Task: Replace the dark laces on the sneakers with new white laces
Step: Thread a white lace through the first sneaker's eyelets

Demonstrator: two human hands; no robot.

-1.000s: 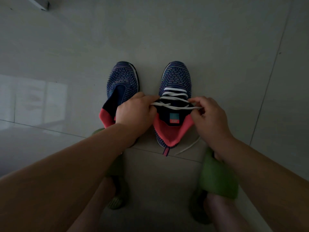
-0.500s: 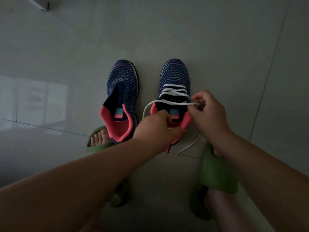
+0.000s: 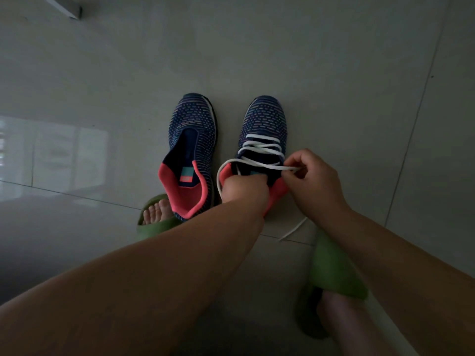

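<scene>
White lace (image 3: 259,146): light, limp, slips easily; best pinched near its tip.
Right hand (image 3: 314,181) fingers pinch it; left hand (image 3: 244,187) fingers curled, lace grip unclear, at right sneaker (image 3: 264,119).

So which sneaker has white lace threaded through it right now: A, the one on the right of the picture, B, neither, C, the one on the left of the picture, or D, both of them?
A: the right sneaker carries crossed rows of white lace that both hands work on, while the left sneaker shows an open tongue with no lace.
</scene>
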